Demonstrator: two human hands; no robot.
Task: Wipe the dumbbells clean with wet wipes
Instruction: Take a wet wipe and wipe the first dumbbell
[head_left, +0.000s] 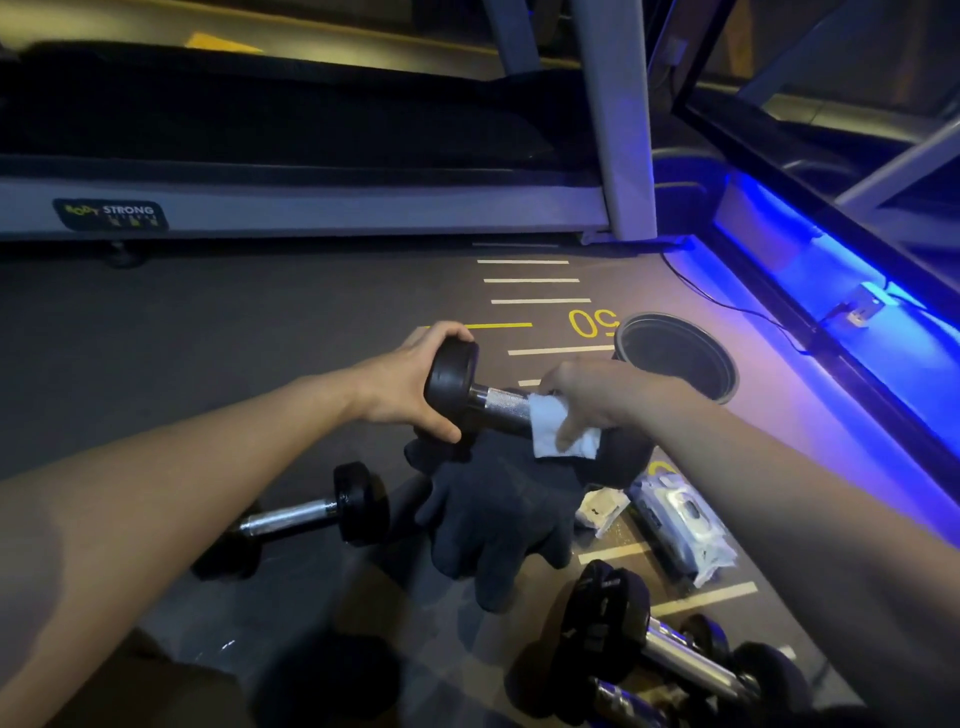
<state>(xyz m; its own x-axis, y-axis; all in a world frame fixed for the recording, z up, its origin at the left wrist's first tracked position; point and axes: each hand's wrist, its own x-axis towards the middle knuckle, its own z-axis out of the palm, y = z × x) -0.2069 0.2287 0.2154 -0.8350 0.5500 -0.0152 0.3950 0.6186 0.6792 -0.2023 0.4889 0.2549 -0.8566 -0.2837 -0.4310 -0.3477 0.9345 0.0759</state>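
There is a single view, from a wide-angle camera worn on the person's head. It looks forward and steeply down over both forearms, which enter from the bottom corners and meet near the middle of the picture. The left hand (410, 382) and the right hand (587, 397) sit close below the lens, and the floor (260, 322) fills most of the frame around them. The top of the picture reaches the base of a treadmill (311, 208) farther ahead. Straight lines bend toward the edges, as a wide lens makes them. No second view shares the scene.
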